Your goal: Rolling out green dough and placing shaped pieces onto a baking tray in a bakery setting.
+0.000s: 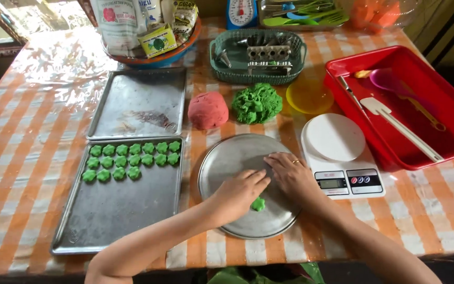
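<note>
Both forearms reached in from the near edge over a round metal plate on the checked desk. Left hand was loosely curled, its fingertips pressing down on the plate, nothing gripped inside it. Right hand lay flat and open, palm down on the plate, touching the left at the knuckles. A small green dough flower sat on the plate just near of both hands, beside the left thumb. Left of the plate lay a baking tray with rows of green dough pieces along its far end. Far of the plate sat a red dough ball and a green dough lump, with a digital scale to the right.
</note>
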